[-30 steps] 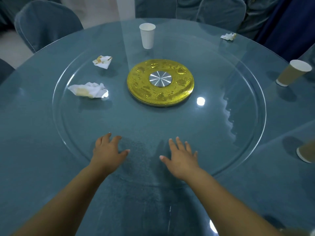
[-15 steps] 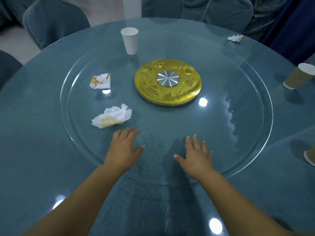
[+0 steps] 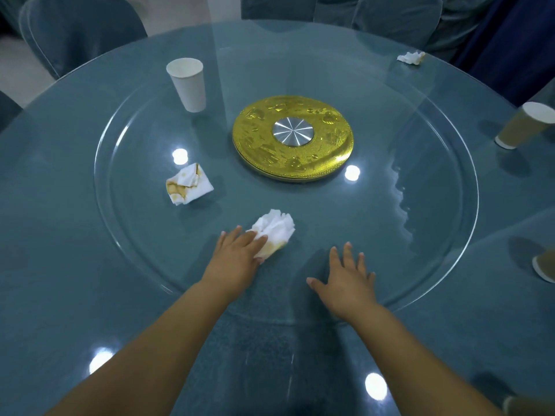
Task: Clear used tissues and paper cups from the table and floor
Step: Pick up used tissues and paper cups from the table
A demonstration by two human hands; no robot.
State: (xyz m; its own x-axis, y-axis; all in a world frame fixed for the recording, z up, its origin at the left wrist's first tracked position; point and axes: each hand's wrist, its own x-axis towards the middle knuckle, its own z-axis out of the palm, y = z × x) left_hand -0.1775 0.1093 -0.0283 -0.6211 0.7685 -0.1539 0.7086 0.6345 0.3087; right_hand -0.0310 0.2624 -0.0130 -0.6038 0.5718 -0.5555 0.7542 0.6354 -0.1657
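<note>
1. The glass turntable (image 3: 168, 241) has turned since a second ago. The crumpled tissue (image 3: 274, 228), which lay out on its left side, now sits at the near edge directly in front of the person.
2. The left hand (image 3: 235, 258) has moved onto that tissue. Its fingers (image 3: 240, 240) lie extended over the tissue's near-left part, touching it. They are not yet closed round it as far as the view shows.
3. The right hand (image 3: 345, 279) has kept its place, flat on the turntable just to the right. Its fingers (image 3: 348, 255) are spread and relaxed and hold nothing.
4. The stained tissue (image 3: 187, 184) has swung nearer too and now lies to the left of the gold hub (image 3: 292, 136). The white paper cup (image 3: 187, 84) stands upright further back on the left of the glass.
5. Things on the bench (image 3: 54, 250) outside the turntable have not moved with it.
   - The far tissue (image 3: 410, 57) lies at the back right.
   - The brown paper cup (image 3: 524, 126) stands at the right.
   - A second brown cup (image 3: 545, 265) is cut off by the right edge.
6. Turning the glass has probably served to bring the litter within reach. The first pick-up looks about to begin and nothing has been cleared yet.
7. The floor is not in view.
</note>
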